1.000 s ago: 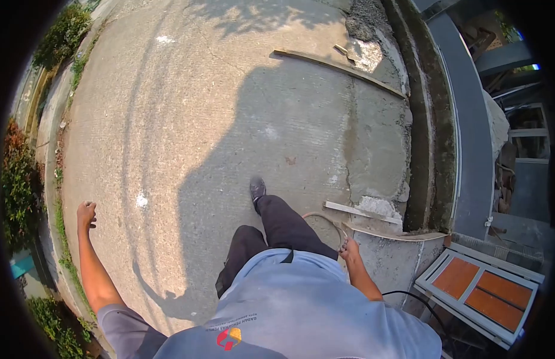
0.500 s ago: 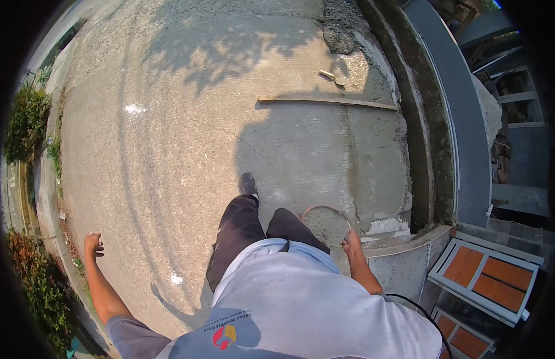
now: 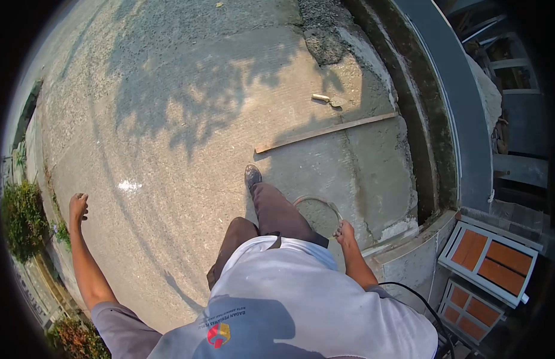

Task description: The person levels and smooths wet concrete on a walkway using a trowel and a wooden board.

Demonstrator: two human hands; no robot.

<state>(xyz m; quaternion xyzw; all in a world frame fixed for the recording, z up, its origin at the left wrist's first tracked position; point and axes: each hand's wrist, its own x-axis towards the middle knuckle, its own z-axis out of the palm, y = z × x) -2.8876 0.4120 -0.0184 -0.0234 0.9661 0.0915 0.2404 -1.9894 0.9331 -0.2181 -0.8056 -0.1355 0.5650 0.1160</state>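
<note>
My right hand [image 3: 344,232] is closed round one end of a thin, curved hose-like loop [image 3: 318,200], held low in front of my right leg. The loop's lower part is hard to make out. Out to the left, my left hand [image 3: 79,207] hangs over the pavement with its fingers curled and nothing visible in them. Ahead, a long wooden board [image 3: 325,131] lies aslant across smooth grey concrete [image 3: 379,173]. Just beyond the board is a trowel [image 3: 324,99] with a pale handle.
A deep drain channel [image 3: 418,113] runs along the right side, next to a low kerb [image 3: 418,242]. White-framed panels with orange-brown slats [image 3: 490,263] stand at the lower right. Bushes [image 3: 23,218] line the left edge. A white splash [image 3: 129,186] marks the pavement.
I have stepped forward, my other leg now leading. The board and trowel appear nearer and turned in view. My left hand has swung slightly forward; my right hand keeps hold of the loop.
</note>
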